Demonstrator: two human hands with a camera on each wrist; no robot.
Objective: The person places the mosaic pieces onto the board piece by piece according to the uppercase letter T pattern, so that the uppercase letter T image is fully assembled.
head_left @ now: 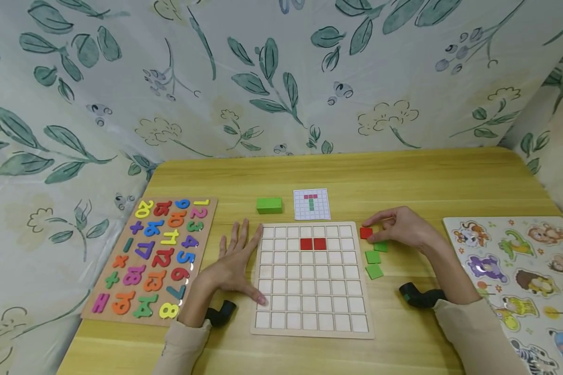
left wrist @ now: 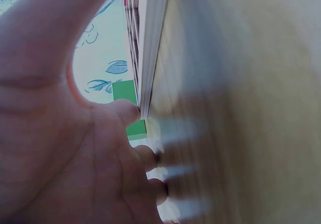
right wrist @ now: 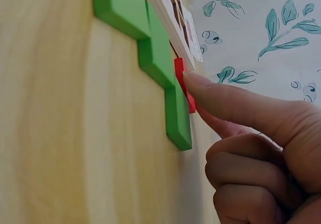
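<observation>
A wooden grid board (head_left: 311, 332) lies mid-table with two red square tiles (head_left: 312, 244) side by side in its second row. My left hand (head_left: 230, 265) is spread flat at the board's left side, thumb on the lower left edge and index finger by the upper corner. Off the board's upper right corner, my right hand (head_left: 401, 228) pinches a loose red square tile (head_left: 366, 233) between thumb and index finger. That red tile (right wrist: 179, 68) is partly covered by the thumb in the right wrist view. Three green square tiles (head_left: 372, 257) lie just below it on the table.
Behind the board are a pattern card (head_left: 311, 213) showing a red and green T and a green block (head_left: 269, 205). A number puzzle board (head_left: 117, 250) lies at left, an animal puzzle board (head_left: 492, 234) at right. A leaf-patterned cloth (head_left: 281, 78) hangs behind the table.
</observation>
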